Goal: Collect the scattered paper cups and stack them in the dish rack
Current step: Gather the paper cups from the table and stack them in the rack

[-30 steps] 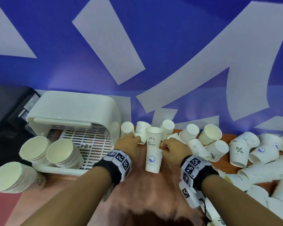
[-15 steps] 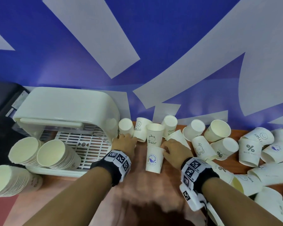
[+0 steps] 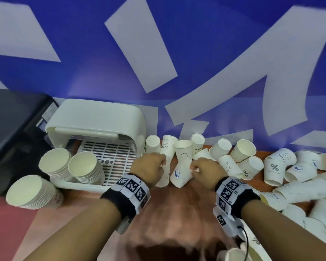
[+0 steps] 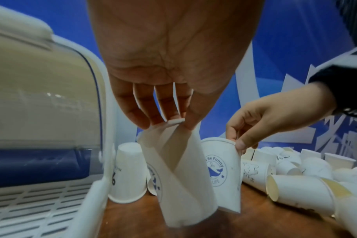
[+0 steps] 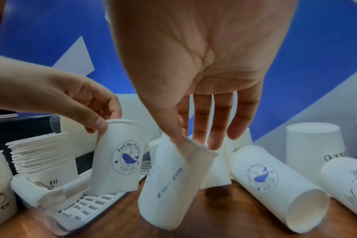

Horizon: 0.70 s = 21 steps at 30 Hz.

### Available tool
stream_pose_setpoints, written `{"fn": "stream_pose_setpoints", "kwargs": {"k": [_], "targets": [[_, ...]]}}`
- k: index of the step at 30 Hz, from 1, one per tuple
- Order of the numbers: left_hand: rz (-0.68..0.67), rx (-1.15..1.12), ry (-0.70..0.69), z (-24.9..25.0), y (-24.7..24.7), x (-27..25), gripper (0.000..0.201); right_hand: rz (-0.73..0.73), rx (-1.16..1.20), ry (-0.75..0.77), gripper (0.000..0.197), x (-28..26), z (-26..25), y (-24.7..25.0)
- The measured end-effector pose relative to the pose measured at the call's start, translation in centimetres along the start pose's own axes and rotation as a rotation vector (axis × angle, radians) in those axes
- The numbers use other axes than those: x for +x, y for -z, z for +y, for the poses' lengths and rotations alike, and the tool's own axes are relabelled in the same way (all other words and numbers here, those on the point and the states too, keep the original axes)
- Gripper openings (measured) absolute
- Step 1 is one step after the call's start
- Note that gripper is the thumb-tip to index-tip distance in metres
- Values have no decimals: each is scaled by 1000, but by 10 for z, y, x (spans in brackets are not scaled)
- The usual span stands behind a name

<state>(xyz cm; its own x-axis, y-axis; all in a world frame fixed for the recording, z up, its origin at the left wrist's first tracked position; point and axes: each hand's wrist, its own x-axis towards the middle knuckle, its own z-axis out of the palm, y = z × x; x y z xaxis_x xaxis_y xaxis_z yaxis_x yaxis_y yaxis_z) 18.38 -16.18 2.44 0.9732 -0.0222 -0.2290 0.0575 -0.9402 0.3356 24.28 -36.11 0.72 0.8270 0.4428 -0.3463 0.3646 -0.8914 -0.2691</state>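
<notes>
My left hand point(image 3: 163, 163) pinches the squashed rim of a white whale-print paper cup point(image 4: 179, 170), which hangs just right of the dish rack's corner. My right hand point(image 3: 193, 167) pinches the rim of a second whale-print cup point(image 5: 173, 175), tilted over the wooden table. In the head view the two cups point(image 3: 179, 174) nearly touch between my hands. The white dish rack point(image 3: 94, 125) stands at the left with its lid up over a slotted tray point(image 3: 109, 161). Two cup stacks point(image 3: 85, 168) lean at the rack's front left.
A third cup stack point(image 3: 32, 193) lies on the table left of the rack. Several loose cups point(image 3: 243, 151) stand or lie along the blue wall and to the right point(image 3: 305, 189). A black box point(image 3: 11, 117) sits far left.
The whale cup that stood upright between my hands now hangs tilted from my right hand. My left hand has taken a cup by its rim.
</notes>
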Motion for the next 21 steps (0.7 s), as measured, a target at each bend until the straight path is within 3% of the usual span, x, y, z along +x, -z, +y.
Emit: {"fn": "stream_pose_setpoints", "kwargs": {"k": [13,21], "targets": [[162,-3,-70,-71,67,-92,23,93,-29,75,19,-46,-114,20],[243,43,-10,-134,109,-138,24,166,-68,177,15,-54,-203,31]]}}
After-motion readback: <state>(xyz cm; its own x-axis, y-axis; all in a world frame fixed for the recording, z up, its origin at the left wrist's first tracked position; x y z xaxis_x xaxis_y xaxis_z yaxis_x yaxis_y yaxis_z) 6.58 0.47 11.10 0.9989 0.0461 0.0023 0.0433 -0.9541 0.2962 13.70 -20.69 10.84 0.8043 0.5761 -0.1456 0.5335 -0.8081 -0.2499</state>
